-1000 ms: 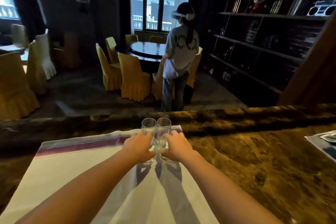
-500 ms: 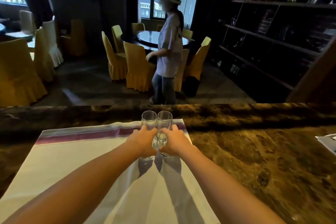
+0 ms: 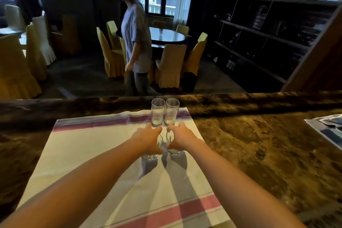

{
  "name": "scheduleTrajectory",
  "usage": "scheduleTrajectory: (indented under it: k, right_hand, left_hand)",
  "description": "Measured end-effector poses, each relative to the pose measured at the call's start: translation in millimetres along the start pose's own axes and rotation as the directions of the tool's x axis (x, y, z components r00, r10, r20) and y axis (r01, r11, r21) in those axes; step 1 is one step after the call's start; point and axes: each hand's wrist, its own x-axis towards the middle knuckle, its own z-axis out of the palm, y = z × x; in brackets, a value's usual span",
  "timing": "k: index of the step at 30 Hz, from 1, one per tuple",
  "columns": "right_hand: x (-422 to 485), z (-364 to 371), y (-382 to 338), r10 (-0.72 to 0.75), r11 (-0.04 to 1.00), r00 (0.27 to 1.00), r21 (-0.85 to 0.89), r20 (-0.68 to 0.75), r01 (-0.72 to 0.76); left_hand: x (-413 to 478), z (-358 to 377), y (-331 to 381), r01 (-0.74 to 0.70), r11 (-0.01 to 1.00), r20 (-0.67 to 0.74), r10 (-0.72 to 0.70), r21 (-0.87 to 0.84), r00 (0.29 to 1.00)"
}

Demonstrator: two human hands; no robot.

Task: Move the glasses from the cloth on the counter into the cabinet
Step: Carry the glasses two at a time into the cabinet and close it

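Both arms reached out over the striped cloth [image 3: 96,146] on the marble counter [image 3: 259,153], the left hand [image 3: 146,139] wrapped around one near tumbler [image 3: 150,156] and the right hand [image 3: 182,139] around another [image 3: 174,151], while two taller glasses [image 3: 158,112] stood touching just beyond.

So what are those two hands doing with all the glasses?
A person is reaching over a white cloth with pink stripes on a brown marble counter. The left hand wraps one clear drinking glass and the right hand wraps another; both bases seem to rest on the cloth. Two more clear tall glasses stand untouched just behind them. No cabinet is in view, so nothing is put away yet.
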Motion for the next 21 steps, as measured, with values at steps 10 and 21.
scheduleTrajectory:
  k: [10, 21]
  right_hand:
    - [-83.5, 32.0, -31.6, 0.042, 0.999, 0.999, -0.012, -0.024, -0.042]
    - [-188.2, 65.6, -65.0, 0.018, 1.000, 0.999, 0.000, -0.038, -0.018]
  left_hand:
    - [-80.3, 16.7, -16.0, -0.052, 0.997, 0.001, 0.052, 0.050, 0.999]
    - [-164.3, 42.0, -29.4, -0.168, 0.986, -0.093, 0.166, -0.005, 0.982]
